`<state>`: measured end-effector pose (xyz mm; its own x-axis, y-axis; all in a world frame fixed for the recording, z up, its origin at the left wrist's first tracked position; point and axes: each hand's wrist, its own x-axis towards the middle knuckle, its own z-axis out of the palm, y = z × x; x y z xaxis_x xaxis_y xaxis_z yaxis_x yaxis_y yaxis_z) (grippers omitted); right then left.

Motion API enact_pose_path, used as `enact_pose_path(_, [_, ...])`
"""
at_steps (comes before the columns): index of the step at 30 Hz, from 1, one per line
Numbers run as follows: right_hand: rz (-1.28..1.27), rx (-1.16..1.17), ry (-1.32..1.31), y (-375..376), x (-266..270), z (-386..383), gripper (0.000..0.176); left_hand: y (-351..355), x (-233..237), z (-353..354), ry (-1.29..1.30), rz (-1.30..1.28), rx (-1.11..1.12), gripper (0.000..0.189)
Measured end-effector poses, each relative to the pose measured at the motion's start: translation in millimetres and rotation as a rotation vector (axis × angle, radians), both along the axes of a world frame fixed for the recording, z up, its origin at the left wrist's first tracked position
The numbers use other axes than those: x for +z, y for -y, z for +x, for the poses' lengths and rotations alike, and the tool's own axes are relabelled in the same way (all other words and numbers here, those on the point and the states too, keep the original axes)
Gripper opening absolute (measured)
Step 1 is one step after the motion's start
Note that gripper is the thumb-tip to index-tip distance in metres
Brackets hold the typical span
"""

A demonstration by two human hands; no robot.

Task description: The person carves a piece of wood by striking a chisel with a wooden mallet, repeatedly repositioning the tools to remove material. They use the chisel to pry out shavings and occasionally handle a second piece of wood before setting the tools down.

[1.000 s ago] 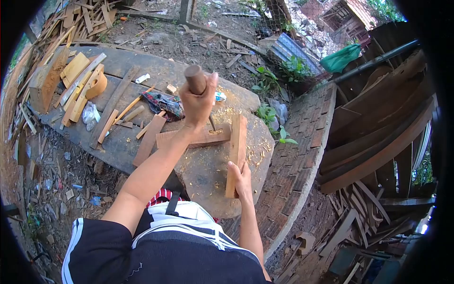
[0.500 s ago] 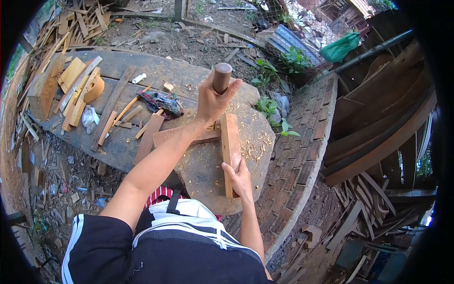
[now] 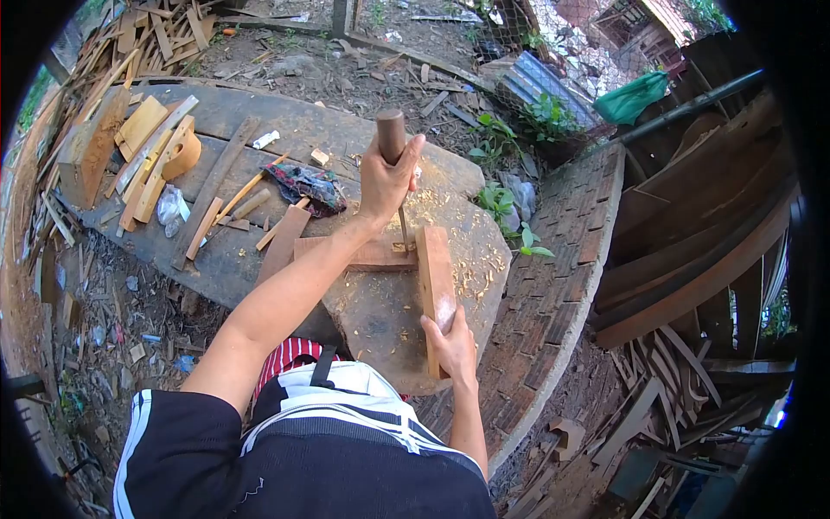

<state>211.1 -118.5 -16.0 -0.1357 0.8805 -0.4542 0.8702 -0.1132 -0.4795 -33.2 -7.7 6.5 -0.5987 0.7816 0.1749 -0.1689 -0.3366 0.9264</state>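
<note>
My left hand (image 3: pixel 383 180) is closed round the brown handle of a chisel (image 3: pixel 391 138), held upright. Its thin blade points down to a small notch near the right end of a reddish wooden piece (image 3: pixel 367 253) on the worktop. My right hand (image 3: pixel 454 346) grips the near part of a thick wooden block (image 3: pixel 435 268), its thumb on the left side. The block's far end is beside the chisel blade and the end of the reddish piece. A whitish patch marks the block close to my fingers.
The worn worktop (image 3: pixel 372 324) carries wood shavings (image 3: pixel 475 268), a dark patterned cloth (image 3: pixel 307 189), sticks and a plastic bag (image 3: pixel 171 210). Shaped wood pieces (image 3: pixel 156 173) stand at the left. A curved brick edge (image 3: pixel 562 242) runs along the right, with stacked boards beyond.
The chisel and my left hand have shifted slightly left, and its blade now shows. The block in my right hand is a little lower and to the right, exposing the notched end.
</note>
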Motion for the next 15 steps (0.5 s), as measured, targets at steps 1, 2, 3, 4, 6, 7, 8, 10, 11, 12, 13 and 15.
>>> enact_pose_path(1, [-0.001, 0.003, 0.001, 3, 2, 2, 0.091, 3, -1, 0, 0.081, -0.025, 0.028, 0.032])
enact_pose_path(2, [-0.02, -0.002, 0.047, 6, 6, 3, 0.091, 5, -2, -3, 0.094, -0.052, 0.037, 0.033])
enact_pose_path(3, [-0.039, -0.003, 0.092, 8, 10, 3, 0.09, 7, -3, -10, 0.097, -0.057, 0.044, 0.033])
enact_pose_path(4, [-0.045, 0.003, 0.094, 10, 13, 5, 0.09, 5, -4, -20, 0.289, -0.073, 0.105, 0.032])
enact_pose_path(6, [-0.061, 0.0, 0.122, 14, 19, 9, 0.091, -3, -5, -44, 0.544, -0.029, 0.257, 0.034])
enact_pose_path(7, [-0.064, -0.002, 0.123, 17, 18, 12, 0.091, -4, -8, -59, 0.557, -0.024, 0.271, 0.036])
enact_pose_path(8, [-0.051, -0.008, 0.139, 22, 18, 14, 0.09, -5, -12, -75, 0.483, -0.063, 0.235, 0.037])
enact_pose_path(10, [-0.04, -0.004, 0.153, 28, 16, 18, 0.089, -7, -27, -116, 0.251, -0.189, 0.107, 0.038])
enact_pose_path(11, [-0.003, -0.011, 0.142, 30, 12, 20, 0.086, -7, -33, -133, 0.094, -0.276, 0.011, 0.039])
enact_pose_path(12, [0.034, -0.019, 0.131, 32, 8, 22, 0.083, -4, -34, -140, -0.04, -0.415, 0.034, 0.045])
enact_pose_path(13, [0.029, -0.016, 0.129, 33, 3, 25, 0.083, -2, -43, -148, -0.041, -0.42, 0.037, 0.045])
enact_pose_path(15, [0.052, -0.055, 0.042, 35, -8, 27, 0.086, 2, -80, -164, -0.484, -0.602, -0.173, 0.058])
